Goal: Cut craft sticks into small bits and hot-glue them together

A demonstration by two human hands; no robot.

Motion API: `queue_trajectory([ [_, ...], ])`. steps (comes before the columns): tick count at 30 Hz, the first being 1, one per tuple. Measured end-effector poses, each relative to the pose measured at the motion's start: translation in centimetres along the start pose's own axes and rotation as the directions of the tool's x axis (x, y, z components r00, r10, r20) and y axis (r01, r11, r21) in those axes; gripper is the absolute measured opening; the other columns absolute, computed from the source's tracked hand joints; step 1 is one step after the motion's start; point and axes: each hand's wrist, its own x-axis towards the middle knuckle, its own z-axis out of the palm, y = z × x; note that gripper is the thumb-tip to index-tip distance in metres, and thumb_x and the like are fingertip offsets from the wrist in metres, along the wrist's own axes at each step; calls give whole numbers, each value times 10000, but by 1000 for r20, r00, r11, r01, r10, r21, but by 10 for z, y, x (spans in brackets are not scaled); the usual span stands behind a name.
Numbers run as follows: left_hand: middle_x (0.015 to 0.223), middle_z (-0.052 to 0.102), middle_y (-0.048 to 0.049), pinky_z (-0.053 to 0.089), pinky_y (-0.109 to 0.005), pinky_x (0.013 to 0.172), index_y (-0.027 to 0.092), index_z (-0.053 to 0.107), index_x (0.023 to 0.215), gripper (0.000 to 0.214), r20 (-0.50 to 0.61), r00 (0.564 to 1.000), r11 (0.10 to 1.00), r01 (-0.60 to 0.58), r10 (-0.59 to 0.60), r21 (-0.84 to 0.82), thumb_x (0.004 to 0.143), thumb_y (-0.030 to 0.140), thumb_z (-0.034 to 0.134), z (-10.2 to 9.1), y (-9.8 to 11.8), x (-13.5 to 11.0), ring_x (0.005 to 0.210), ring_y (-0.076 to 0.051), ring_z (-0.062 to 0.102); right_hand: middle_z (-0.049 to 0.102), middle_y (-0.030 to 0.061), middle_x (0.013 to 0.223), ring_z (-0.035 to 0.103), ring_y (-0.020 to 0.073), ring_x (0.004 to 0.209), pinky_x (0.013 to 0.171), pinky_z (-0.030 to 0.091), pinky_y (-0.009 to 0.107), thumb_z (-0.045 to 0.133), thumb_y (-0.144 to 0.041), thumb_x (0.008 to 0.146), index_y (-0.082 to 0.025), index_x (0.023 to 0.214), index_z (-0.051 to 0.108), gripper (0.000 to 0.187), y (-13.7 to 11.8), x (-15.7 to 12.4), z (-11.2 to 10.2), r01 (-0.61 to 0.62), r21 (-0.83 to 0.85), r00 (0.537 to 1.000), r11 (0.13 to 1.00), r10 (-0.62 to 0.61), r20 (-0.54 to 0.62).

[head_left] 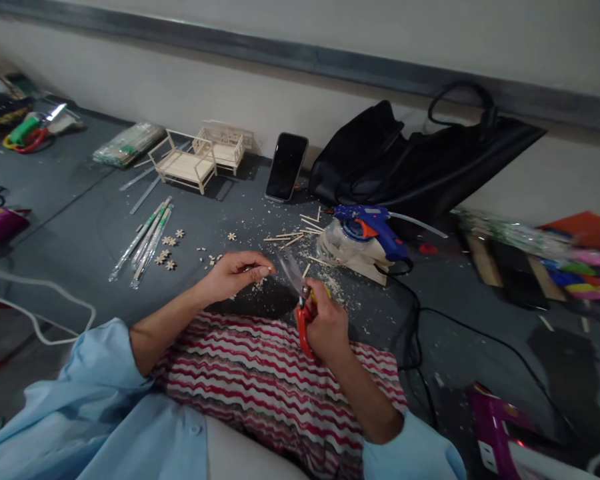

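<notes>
My right hand is closed round the handles of a pair of scissors with red and yellow grips, the blades pointing up and slightly left. Left of the blades, my left hand pinches a tiny pale piece between thumb and fingertips; it looks like a bit of wooden stick. Small pale offcuts lie just beyond this hand. Several thin wooden sticks are scattered past the scissors. Little flower-shaped wooden pieces sit to the left.
A blue glue gun rests on a roll of tape, its black cord running right. Behind stand two miniature wooden furniture frames, a phone and a black bag. Wrapped sticks lie left. Striped cloth covers my lap.
</notes>
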Motion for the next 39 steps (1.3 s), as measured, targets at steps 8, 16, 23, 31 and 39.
queue_trajectory([
  [8,769,666,-44,441,-226,625,135,685,847,321,3,996,995,-94,94,-26,821,454,654,1,-9,-1,670,-119,571,684,18,739,616,194,678,620,434,267,535,-185,710,-226,1183,622,483,-8,0,0,59,-137,996,989,-50,72],
  [16,802,697,-55,442,-248,679,139,690,857,198,25,987,837,-147,158,527,873,273,546,-27,3,4,721,-144,611,695,18,737,587,166,561,558,408,258,490,-191,743,-217,1157,645,443,-4,5,1,-78,-101,993,992,86,80],
  [23,877,705,-92,444,-309,765,143,702,857,265,83,996,416,-61,-36,907,853,134,437,-60,-4,9,799,-188,632,656,-2,661,575,172,557,554,401,261,503,-209,735,-209,1144,636,431,2,10,1,-135,-29,990,990,136,25],
  [31,897,708,-84,446,-312,726,150,702,895,202,82,985,288,-35,-154,957,827,185,514,-64,-1,5,776,-196,640,660,-1,663,579,166,568,573,416,253,504,-196,720,-211,1132,641,434,-2,9,2,-114,-8,993,993,115,26],
  [39,927,692,-63,442,-333,835,209,730,939,238,390,916,454,-386,90,803,921,243,495,-25,-1,4,890,-194,625,682,14,719,589,162,578,571,419,250,504,-197,730,-210,1158,632,448,-1,8,3,-134,4,991,991,134,32],
])
